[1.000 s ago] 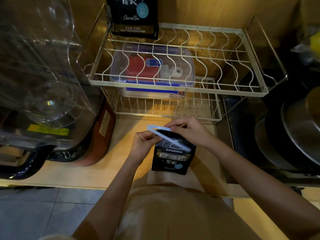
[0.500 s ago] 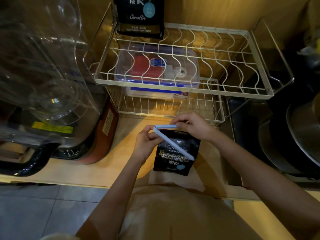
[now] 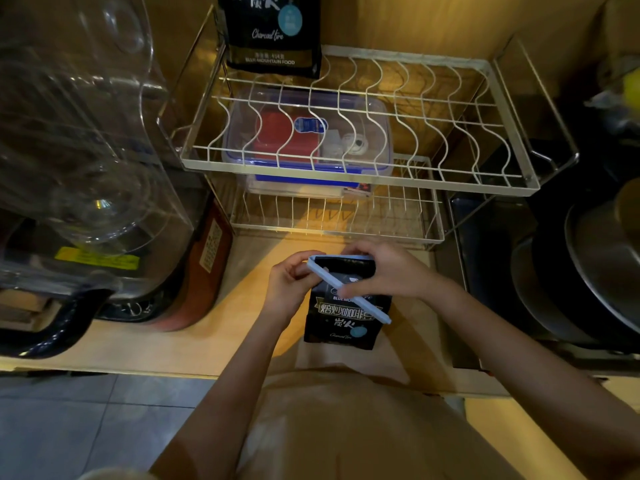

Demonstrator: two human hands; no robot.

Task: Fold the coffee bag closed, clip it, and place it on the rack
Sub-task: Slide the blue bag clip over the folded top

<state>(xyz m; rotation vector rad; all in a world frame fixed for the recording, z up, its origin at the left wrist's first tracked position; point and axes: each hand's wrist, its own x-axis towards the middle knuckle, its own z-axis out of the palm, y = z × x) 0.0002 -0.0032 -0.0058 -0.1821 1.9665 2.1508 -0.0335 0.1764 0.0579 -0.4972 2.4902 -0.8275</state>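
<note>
A small black coffee bag (image 3: pixel 346 320) stands upright on the wooden counter, just in front of the wire rack (image 3: pixel 360 181). A long pale-blue sealing clip (image 3: pixel 349 292) straddles its folded top: one arm lies along the back of the fold, the other slants down across the bag's front. My left hand (image 3: pixel 294 285) pinches the clip's hinge end at the bag's top left corner. My right hand (image 3: pixel 391 271) grips the folded top of the bag, thumb resting on the clip's front arm. A second, larger black coffee bag (image 3: pixel 273 32) stands on the rack's upper tier at the back left.
A clear plastic box (image 3: pixel 308 136) with red contents sits on the rack's lower tier. A large clear appliance jug (image 3: pixel 79 140) crowds the left of the counter. Dark metal pans (image 3: pixel 588 271) fill the right. The counter edge (image 3: pixel 138 370) runs below the bag.
The clip's back arm has come down against the folded top. My right hand has shifted lower over the fold, its thumb now on the front arm. The bag stays in place.
</note>
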